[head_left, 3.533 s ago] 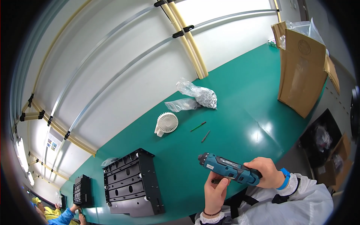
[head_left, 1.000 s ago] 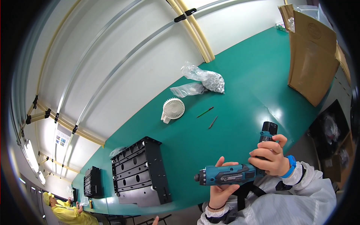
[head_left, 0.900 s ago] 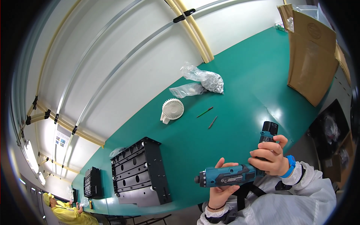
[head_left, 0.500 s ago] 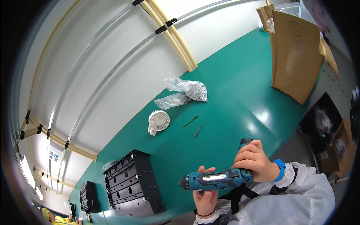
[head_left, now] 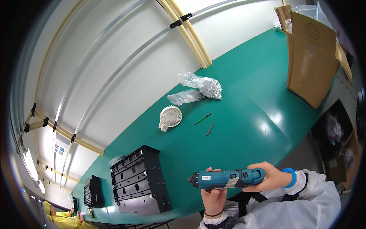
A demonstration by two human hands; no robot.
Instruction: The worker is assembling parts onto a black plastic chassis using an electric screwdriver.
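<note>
I've got the drill [head_left: 225, 180] at lower right of centre, lying level and pointing left; I judge it moderately heavy, stiff and not fragile, best held by the rear with the front supported. My right hand [head_left: 268, 176] is wrapped around the rear end, wrist roughly straight; my left hand [head_left: 213, 198], upright below, grips the front between thumb and fingers.

The green table [head_left: 236, 126] bears a fan [head_left: 170, 116], bags [head_left: 209, 87], black frames [head_left: 131, 187].
</note>
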